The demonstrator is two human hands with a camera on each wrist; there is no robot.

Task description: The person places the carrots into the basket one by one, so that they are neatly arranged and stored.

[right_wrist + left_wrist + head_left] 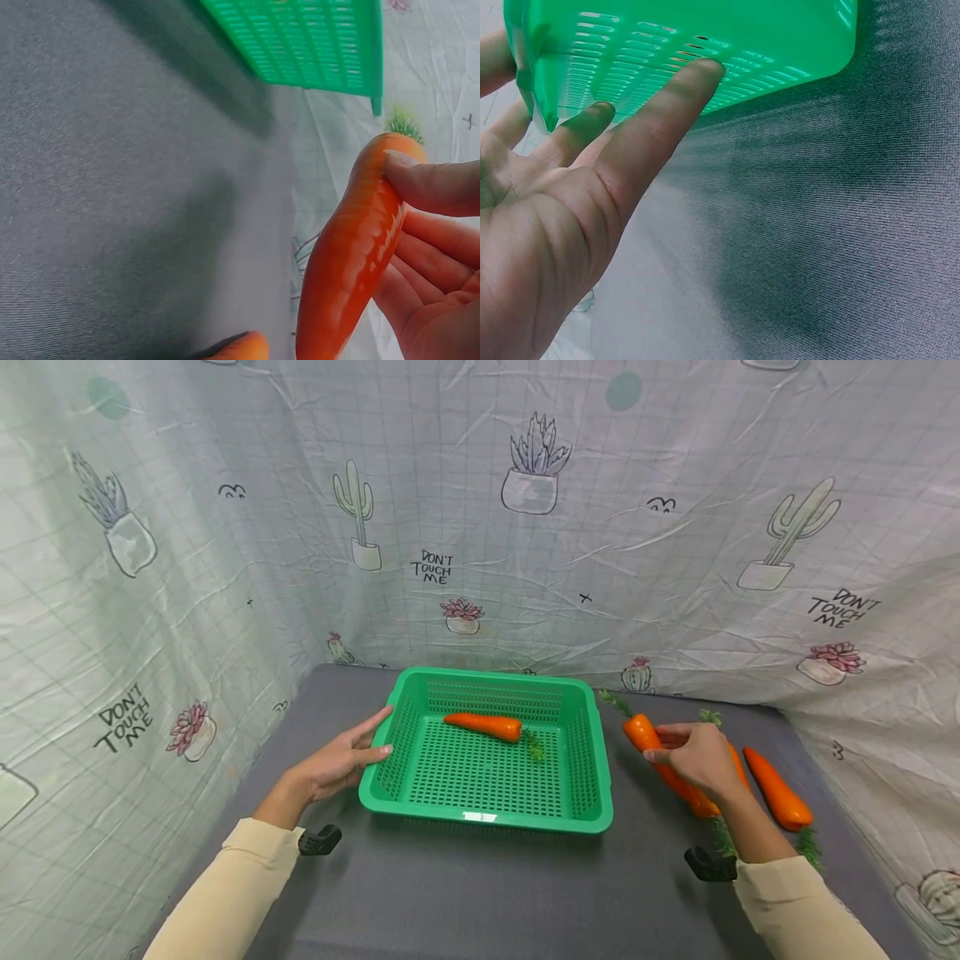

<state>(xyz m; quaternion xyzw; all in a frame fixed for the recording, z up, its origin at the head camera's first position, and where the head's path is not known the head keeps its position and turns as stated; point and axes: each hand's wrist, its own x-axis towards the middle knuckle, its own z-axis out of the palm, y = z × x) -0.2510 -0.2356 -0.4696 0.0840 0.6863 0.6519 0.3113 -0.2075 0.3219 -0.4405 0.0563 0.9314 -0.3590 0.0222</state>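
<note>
Along the left side of the green basket (495, 823), the left hand (341, 762) holds on with its thumb over the rim and its fingers stretched against the slotted outer wall. The basket stands upright on the grey table (480, 893). Inside it, one orange carrot (483, 725) lies near the back, its tip to the left and its leafy top to the right. Just beyond the basket's right wall, the right hand (701, 758) pinches a second carrot (641, 732) between thumb and fingers near the leafy end, which points away from the person. Parts of other carrots (705, 806) show around this hand; it hides too much to count them. Furthest right, another carrot (777, 791) lies on the table, its leaves toward the person.
</note>
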